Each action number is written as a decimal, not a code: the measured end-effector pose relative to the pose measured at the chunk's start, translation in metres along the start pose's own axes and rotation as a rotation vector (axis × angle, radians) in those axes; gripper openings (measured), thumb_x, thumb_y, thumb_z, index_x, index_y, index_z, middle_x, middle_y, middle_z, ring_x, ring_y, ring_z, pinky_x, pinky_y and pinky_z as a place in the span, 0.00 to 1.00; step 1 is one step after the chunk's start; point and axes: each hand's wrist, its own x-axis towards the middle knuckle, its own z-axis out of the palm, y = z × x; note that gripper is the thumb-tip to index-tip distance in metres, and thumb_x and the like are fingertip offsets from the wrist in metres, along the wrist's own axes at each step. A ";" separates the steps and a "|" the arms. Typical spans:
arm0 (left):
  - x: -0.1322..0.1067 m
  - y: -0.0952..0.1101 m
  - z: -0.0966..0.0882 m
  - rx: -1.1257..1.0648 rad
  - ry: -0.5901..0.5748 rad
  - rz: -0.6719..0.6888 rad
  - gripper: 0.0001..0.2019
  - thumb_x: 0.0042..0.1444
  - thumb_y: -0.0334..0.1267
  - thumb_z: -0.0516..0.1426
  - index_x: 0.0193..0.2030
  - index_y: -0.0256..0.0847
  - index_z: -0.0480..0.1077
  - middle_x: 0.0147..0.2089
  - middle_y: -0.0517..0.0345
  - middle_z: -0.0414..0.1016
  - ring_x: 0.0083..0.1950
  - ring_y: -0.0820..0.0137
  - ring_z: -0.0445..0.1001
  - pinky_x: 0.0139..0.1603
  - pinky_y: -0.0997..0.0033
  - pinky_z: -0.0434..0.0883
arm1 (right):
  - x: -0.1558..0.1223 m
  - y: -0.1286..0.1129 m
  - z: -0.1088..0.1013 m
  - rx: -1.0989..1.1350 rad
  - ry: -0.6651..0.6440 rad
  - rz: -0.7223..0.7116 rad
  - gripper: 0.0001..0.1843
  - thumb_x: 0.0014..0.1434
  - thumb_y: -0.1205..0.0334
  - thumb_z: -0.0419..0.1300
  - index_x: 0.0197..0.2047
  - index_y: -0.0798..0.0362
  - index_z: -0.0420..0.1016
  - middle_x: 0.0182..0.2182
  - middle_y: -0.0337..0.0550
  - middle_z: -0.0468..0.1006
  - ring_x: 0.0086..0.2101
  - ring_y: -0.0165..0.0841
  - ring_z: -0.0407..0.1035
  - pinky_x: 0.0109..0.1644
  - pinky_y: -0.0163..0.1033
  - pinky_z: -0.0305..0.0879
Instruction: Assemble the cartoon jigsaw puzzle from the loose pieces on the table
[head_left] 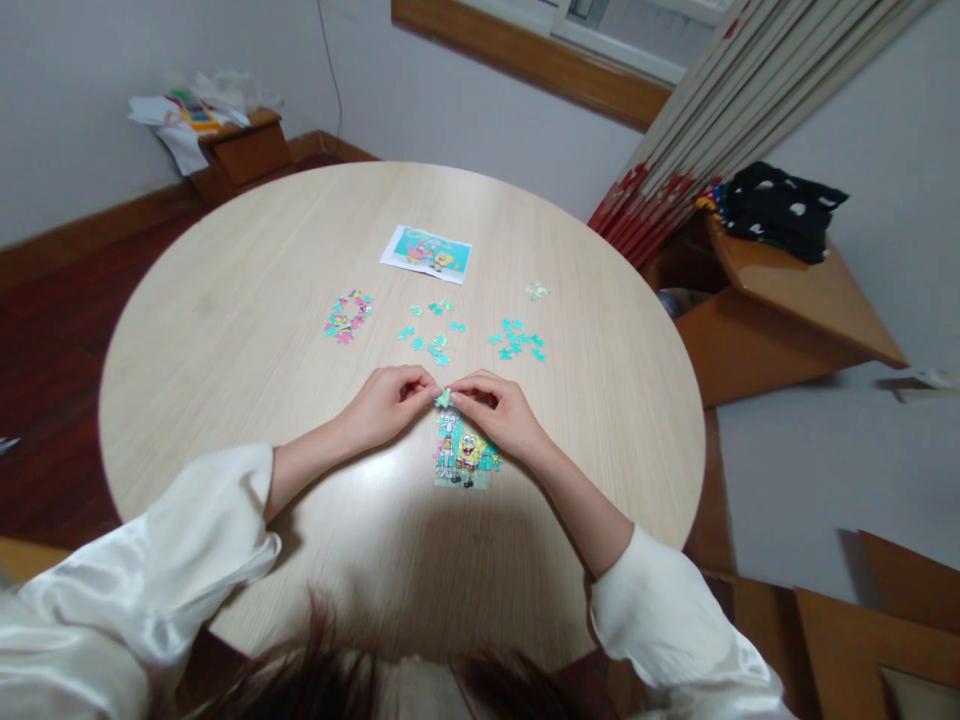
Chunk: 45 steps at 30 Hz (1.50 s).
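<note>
My left hand (390, 402) and my right hand (504, 412) meet near the middle of the table, fingertips pinched. Between them is a small teal-green jigsaw puzzle piece (444, 399), gripped from both sides. Just below it lies a partly joined jigsaw puzzle (459, 465), showing a yellow square cartoon figure and a tall pale one; my right hand covers part of its upper right. Beyond my hands are loose teal pieces (439, 345) in a scattered group, and another teal cluster (517, 340) sits to the right.
The round wooden table (225, 300) also carries a printed reference picture (431, 254), a pile of pink and mixed pieces (349, 316) and a few pale pieces (536, 290). Wooden cabinets stand beyond it: one with papers (176, 125), one with dark cloth (784, 210).
</note>
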 end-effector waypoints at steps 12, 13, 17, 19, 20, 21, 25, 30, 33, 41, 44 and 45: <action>-0.004 0.001 0.002 0.088 -0.033 0.063 0.09 0.57 0.37 0.53 0.29 0.36 0.71 0.25 0.60 0.70 0.27 0.74 0.63 0.30 0.73 0.60 | 0.001 -0.002 -0.019 -0.078 -0.156 0.054 0.09 0.57 0.62 0.59 0.26 0.53 0.73 0.35 0.41 0.70 0.34 0.29 0.63 0.40 0.38 0.60; -0.004 0.002 0.001 0.107 -0.037 0.082 0.09 0.57 0.36 0.54 0.29 0.36 0.71 0.24 0.61 0.69 0.27 0.74 0.63 0.30 0.73 0.60 | 0.001 -0.002 -0.021 -0.085 -0.170 0.062 0.09 0.56 0.62 0.59 0.25 0.54 0.73 0.35 0.41 0.69 0.34 0.28 0.63 0.40 0.38 0.60; -0.004 0.004 0.001 0.167 -0.084 0.160 0.08 0.56 0.35 0.55 0.29 0.37 0.72 0.24 0.61 0.68 0.27 0.74 0.64 0.32 0.72 0.61 | -0.001 -0.003 -0.026 -0.112 -0.227 0.067 0.10 0.56 0.64 0.59 0.24 0.55 0.71 0.36 0.41 0.67 0.33 0.28 0.62 0.40 0.38 0.60; -0.005 0.004 0.001 0.183 -0.105 0.187 0.08 0.56 0.35 0.55 0.29 0.37 0.71 0.25 0.61 0.68 0.28 0.74 0.65 0.33 0.72 0.61 | -0.001 -0.004 -0.027 -0.128 -0.244 0.071 0.10 0.56 0.65 0.59 0.24 0.55 0.71 0.36 0.41 0.67 0.33 0.27 0.61 0.41 0.38 0.60; -0.005 0.003 0.001 0.189 -0.113 0.195 0.07 0.56 0.35 0.55 0.29 0.37 0.71 0.25 0.61 0.68 0.28 0.74 0.65 0.34 0.72 0.61 | -0.001 -0.004 -0.028 -0.136 -0.251 0.073 0.10 0.56 0.65 0.59 0.24 0.55 0.71 0.36 0.41 0.66 0.33 0.27 0.61 0.41 0.38 0.60; -0.005 0.003 0.001 0.195 -0.121 0.199 0.07 0.56 0.35 0.55 0.29 0.37 0.71 0.25 0.61 0.68 0.28 0.74 0.65 0.34 0.72 0.61 | -0.001 -0.004 -0.028 -0.144 -0.256 0.074 0.10 0.56 0.65 0.58 0.24 0.55 0.71 0.36 0.41 0.66 0.33 0.27 0.61 0.41 0.38 0.60; -0.005 0.001 0.001 0.211 -0.152 0.192 0.05 0.55 0.35 0.56 0.30 0.38 0.71 0.26 0.61 0.68 0.29 0.73 0.66 0.35 0.71 0.62 | -0.001 -0.005 -0.029 -0.161 -0.257 0.071 0.10 0.56 0.66 0.58 0.24 0.55 0.70 0.36 0.41 0.66 0.33 0.28 0.61 0.40 0.38 0.60; -0.004 -0.001 0.000 0.229 -0.179 0.184 0.05 0.54 0.36 0.58 0.30 0.38 0.71 0.25 0.62 0.68 0.29 0.72 0.66 0.36 0.70 0.61 | -0.001 -0.004 -0.029 -0.173 -0.266 0.063 0.08 0.55 0.66 0.59 0.24 0.55 0.72 0.36 0.41 0.66 0.34 0.29 0.62 0.40 0.38 0.60; -0.003 -0.002 0.000 0.252 -0.194 0.183 0.05 0.53 0.36 0.59 0.29 0.39 0.70 0.25 0.63 0.67 0.29 0.72 0.66 0.37 0.70 0.61 | -0.001 -0.004 -0.029 -0.177 -0.266 0.065 0.08 0.55 0.67 0.59 0.25 0.55 0.73 0.36 0.41 0.66 0.34 0.29 0.62 0.41 0.38 0.60; -0.003 -0.003 0.001 0.267 -0.202 0.181 0.04 0.52 0.35 0.59 0.28 0.39 0.70 0.24 0.64 0.66 0.30 0.72 0.66 0.38 0.69 0.59 | -0.001 -0.005 -0.027 -0.166 -0.246 0.058 0.09 0.55 0.67 0.58 0.23 0.55 0.70 0.35 0.41 0.66 0.33 0.29 0.62 0.40 0.39 0.60; -0.003 -0.002 0.001 0.235 -0.184 0.171 0.05 0.54 0.35 0.57 0.28 0.38 0.70 0.25 0.63 0.67 0.29 0.73 0.66 0.36 0.70 0.60 | -0.001 -0.005 -0.027 -0.166 -0.228 0.058 0.10 0.56 0.66 0.58 0.23 0.55 0.69 0.34 0.40 0.66 0.33 0.28 0.61 0.40 0.38 0.59; -0.004 -0.002 0.001 0.215 -0.174 0.161 0.06 0.55 0.35 0.56 0.28 0.38 0.70 0.25 0.62 0.68 0.29 0.73 0.65 0.35 0.71 0.60 | -0.001 -0.005 -0.027 -0.165 -0.224 0.061 0.10 0.56 0.66 0.58 0.23 0.55 0.69 0.34 0.40 0.66 0.32 0.28 0.61 0.40 0.38 0.59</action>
